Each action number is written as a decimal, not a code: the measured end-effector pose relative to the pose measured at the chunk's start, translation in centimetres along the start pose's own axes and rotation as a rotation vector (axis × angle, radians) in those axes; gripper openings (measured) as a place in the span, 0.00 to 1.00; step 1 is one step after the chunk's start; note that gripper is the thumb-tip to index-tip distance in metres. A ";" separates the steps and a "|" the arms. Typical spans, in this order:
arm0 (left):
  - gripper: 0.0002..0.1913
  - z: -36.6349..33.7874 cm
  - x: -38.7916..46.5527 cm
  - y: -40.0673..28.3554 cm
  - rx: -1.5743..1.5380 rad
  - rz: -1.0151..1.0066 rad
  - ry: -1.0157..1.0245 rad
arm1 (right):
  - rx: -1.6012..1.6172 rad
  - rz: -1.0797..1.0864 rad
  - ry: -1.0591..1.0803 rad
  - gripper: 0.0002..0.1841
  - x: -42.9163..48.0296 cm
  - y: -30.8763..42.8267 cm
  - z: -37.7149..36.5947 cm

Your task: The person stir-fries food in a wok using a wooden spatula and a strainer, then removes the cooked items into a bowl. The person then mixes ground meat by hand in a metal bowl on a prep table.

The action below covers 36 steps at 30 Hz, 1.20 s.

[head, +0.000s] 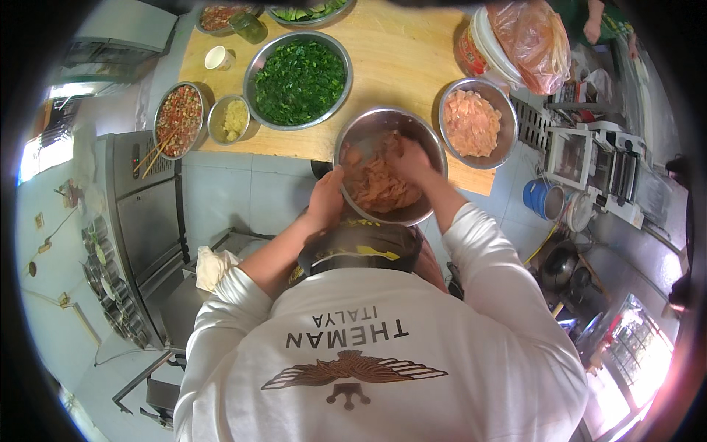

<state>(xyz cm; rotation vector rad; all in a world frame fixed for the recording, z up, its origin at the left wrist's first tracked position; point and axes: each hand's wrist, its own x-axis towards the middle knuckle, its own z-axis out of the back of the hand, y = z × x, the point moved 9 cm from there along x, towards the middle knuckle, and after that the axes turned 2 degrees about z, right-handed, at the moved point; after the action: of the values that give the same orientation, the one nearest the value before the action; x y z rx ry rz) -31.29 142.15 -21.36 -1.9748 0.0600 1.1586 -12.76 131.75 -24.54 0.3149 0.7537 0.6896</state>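
Observation:
My left hand [327,198] grips the left rim of a large stainless steel bowl [437,182], which sits at the near edge of the wooden table. Inside the bowl lies sliced, reddish-brown raw meat [381,185]. My right hand [410,160] is down in this bowl, touching the meat; its fingertips are blurred and partly hidden, so their grip is unclear. Just right of it stands a metal bowl [512,130] of paler pink sliced raw meat [472,122]. Up and to the left is a wide metal bowl [347,83] full of chopped green leaves [298,83].
On the wooden table [397,50] are a bowl of chopped red peppers [179,119] with chopsticks [160,152], minced garlic [236,119], a paper cup [218,57], a green jar [248,27] and a bagged bucket [486,47]. Another person's arm [593,22] shows at upper right.

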 end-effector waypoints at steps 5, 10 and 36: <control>0.22 -0.1 -0.8 -0.7 0.045 0.073 -0.084 | 0.430 0.127 0.474 0.33 0.1 2.4 -3.7; 0.22 -1.1 -0.5 -1.6 0.214 -0.132 -0.051 | 0.298 0.075 0.018 0.21 2.5 5.3 0.6; 0.20 1.0 1.4 2.7 -0.011 -0.010 0.042 | 0.051 0.408 0.795 0.24 -2.5 7.4 -5.9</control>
<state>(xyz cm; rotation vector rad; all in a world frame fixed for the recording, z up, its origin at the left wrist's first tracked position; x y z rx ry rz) -32.32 141.51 -24.32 -2.0076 0.0657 1.1137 -21.72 135.67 -23.70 0.2370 1.4866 1.2085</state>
